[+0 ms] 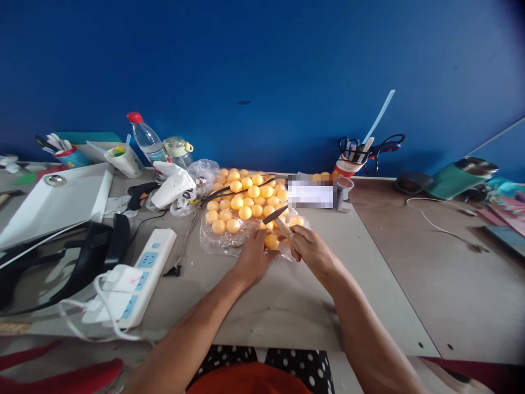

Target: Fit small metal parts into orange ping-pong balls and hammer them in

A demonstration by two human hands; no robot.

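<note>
My left hand (253, 256) is closed around an orange ping-pong ball (271, 241) near the table's front middle. In my right hand (309, 249) is a small knife (283, 225) with a pale wooden handle. Its dark blade slants up to the left, above the held ball; whether it touches any ball I cannot tell. Right behind both hands lies a clear plastic bag (241, 241) with several orange balls (237, 203) on it or in it. Some of my left fingers are hidden behind the ball.
To the left are a white power strip (153, 262) with plugs, a black glue gun (138, 196), a white tray (100, 191) and a red-capped bottle (147, 139). A tool-filled cup (346, 167) stands behind right. Further right lie a green tumbler (455, 179) and a white cable (438, 227).
</note>
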